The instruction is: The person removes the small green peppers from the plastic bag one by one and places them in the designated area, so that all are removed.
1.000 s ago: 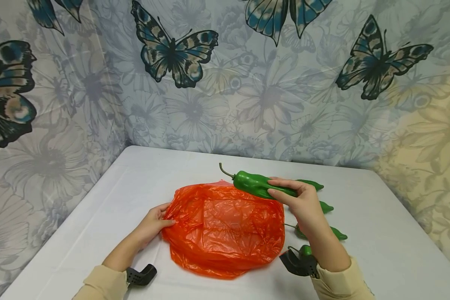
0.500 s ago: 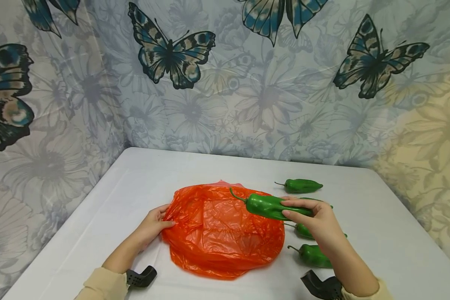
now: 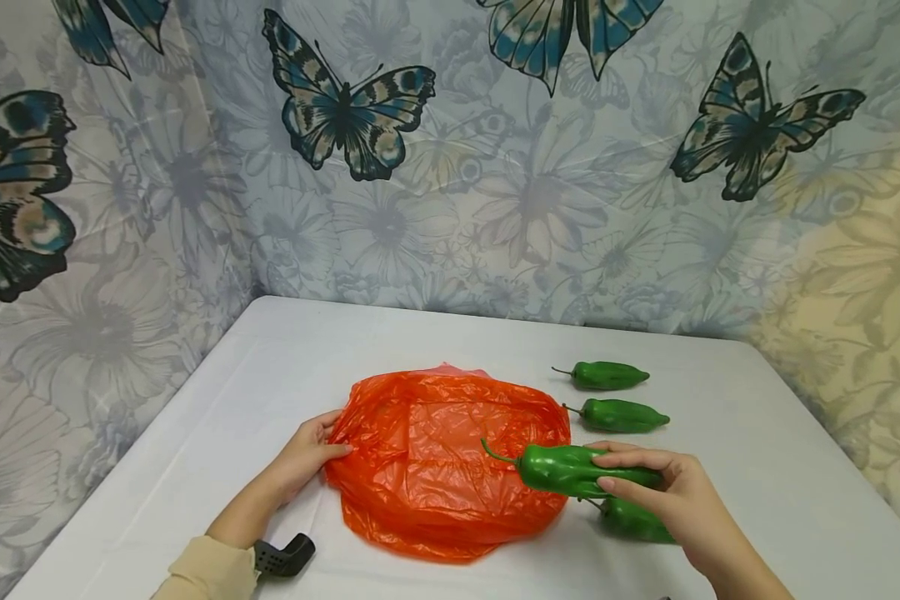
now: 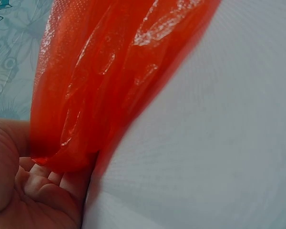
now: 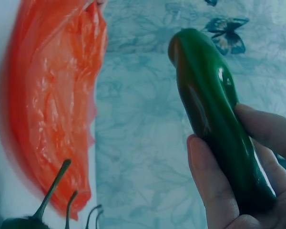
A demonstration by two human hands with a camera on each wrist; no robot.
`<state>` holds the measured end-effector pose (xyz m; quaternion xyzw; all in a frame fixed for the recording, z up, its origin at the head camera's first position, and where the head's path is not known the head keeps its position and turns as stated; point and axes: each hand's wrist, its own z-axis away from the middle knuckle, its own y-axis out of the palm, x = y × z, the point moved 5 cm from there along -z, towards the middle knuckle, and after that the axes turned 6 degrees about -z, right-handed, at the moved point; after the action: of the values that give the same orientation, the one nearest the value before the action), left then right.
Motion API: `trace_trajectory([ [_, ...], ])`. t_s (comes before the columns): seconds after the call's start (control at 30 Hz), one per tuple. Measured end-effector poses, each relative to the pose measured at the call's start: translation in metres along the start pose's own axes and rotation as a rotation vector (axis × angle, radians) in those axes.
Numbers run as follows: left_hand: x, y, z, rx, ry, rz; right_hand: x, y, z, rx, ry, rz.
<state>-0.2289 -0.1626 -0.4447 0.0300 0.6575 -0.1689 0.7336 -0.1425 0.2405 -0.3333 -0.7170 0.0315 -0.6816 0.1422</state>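
Note:
A crumpled orange-red plastic bag (image 3: pixel 450 467) lies spread on the white table. At its left edge my left hand (image 3: pixel 300 458) pinches the film; the left wrist view shows the bag's corner (image 4: pixel 71 143) between thumb and fingers. My right hand (image 3: pixel 678 496) grips a glossy green chili pepper (image 3: pixel 558 468) by its pointed end, over the bag's right edge, stem toward the left. From the right wrist, the held pepper (image 5: pixel 205 109) lies between thumb and fingers. Close below it is another pepper (image 3: pixel 633 521), partly covered by the right hand.
Two more green peppers, one at the back (image 3: pixel 611 375) and one nearer (image 3: pixel 624 415), lie in a column right of the bag. Pepper stems (image 5: pixel 52 191) show low in the right wrist view. Butterfly-patterned cloth (image 3: pixel 540 192) hangs behind the table (image 3: pixel 330 329).
My right hand has brought the held pepper toward the front and somewhat right, uncovering the rear peppers. The left hand and bag have stayed in place.

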Motion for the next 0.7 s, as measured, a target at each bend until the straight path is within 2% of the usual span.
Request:
trace_trajectory([
  [0.2,0.003,0.000,0.000,-0.025,-0.030,-0.018,-0.013,-0.013,0.013,0.034,0.086,-0.005],
  [0.5,0.002,0.001,0.000,-0.008,-0.011,-0.020,-0.032,-0.027,0.027,0.091,0.094,-0.013],
  [0.6,0.002,0.000,0.000,-0.016,-0.011,-0.026,-0.038,-0.032,0.028,0.115,0.076,0.006],
  [0.7,0.002,0.000,-0.001,-0.022,-0.025,-0.021,-0.044,-0.038,0.030,0.171,0.040,-0.016],
])
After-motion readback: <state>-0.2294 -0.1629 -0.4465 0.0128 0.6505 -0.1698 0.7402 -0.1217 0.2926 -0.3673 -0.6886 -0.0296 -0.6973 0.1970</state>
